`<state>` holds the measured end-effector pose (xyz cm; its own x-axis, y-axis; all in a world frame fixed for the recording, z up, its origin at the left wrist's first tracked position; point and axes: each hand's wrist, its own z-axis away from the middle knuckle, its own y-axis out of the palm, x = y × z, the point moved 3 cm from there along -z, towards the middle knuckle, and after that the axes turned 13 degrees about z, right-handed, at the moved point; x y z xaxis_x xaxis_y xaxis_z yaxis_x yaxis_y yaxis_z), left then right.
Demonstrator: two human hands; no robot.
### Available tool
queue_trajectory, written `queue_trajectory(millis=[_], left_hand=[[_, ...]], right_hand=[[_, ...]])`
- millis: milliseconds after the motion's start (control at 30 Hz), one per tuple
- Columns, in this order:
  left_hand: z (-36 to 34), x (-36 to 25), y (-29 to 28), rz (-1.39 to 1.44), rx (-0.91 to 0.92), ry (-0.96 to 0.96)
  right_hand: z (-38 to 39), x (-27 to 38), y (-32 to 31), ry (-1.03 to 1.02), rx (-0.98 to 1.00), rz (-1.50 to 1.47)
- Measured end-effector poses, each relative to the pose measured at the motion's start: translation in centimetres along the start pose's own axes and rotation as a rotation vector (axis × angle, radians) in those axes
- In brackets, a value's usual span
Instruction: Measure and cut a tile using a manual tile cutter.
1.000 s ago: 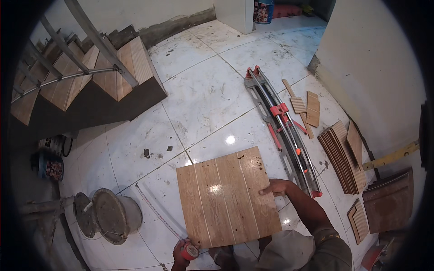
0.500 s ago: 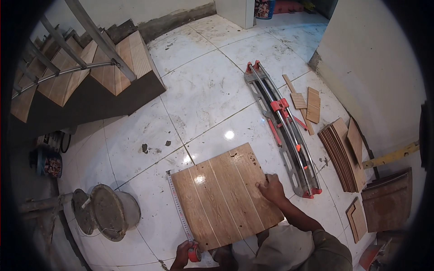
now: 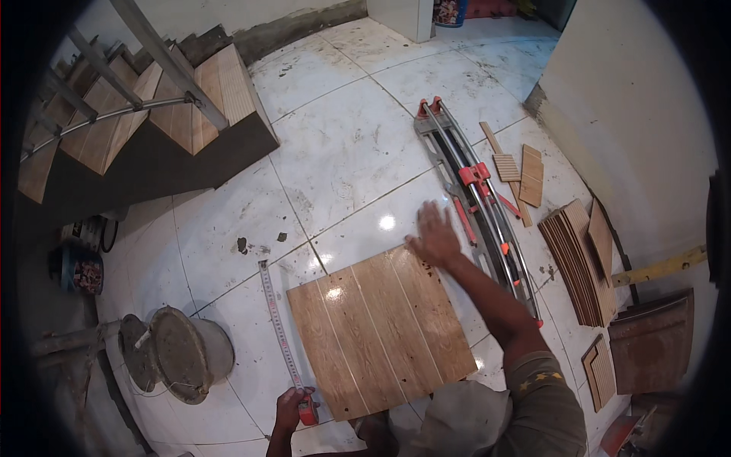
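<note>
1 tape msr in L hand

Stairs, bucket, perhaps a tub

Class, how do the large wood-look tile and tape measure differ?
The large tile is brown with pale lines; the tape measure has a red case. The large tile is broad and squarish; the tape measure's blade is long and narrow. Both are left of the tile cutter.

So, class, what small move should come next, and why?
Perhaps slide the measuring tape against the tile: the left hand holds it with its blade extended, but a strip of floor shows between blade and tile.
</note>
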<state>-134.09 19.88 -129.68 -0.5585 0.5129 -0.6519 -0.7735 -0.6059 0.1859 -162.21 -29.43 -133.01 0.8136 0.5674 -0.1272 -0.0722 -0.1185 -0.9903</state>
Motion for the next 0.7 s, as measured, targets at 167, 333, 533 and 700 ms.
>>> queue_trajectory(millis=[167, 333, 533, 700], left_hand=[[-1.3, -2.2, 0.3, -0.238, 0.101, -0.089], [-7.2, -6.4, 1.5, -0.581, 0.374, -0.136], [-12.5, -11.7, 1.3, -0.752, 0.406, -0.205], [-15.4, -15.4, 3.0, -0.886, 0.419, -0.117]], right_hand=[[0.6, 3.9, -5.0, -0.092, -0.149, -0.309], [1.8, 8.3, -7.4, -0.346, 0.084, -0.512], [2.2, 8.5, -3.8, -0.145, -0.077, -0.507], [2.4, 8.2, -2.8, 0.078, -0.054, -0.474]])
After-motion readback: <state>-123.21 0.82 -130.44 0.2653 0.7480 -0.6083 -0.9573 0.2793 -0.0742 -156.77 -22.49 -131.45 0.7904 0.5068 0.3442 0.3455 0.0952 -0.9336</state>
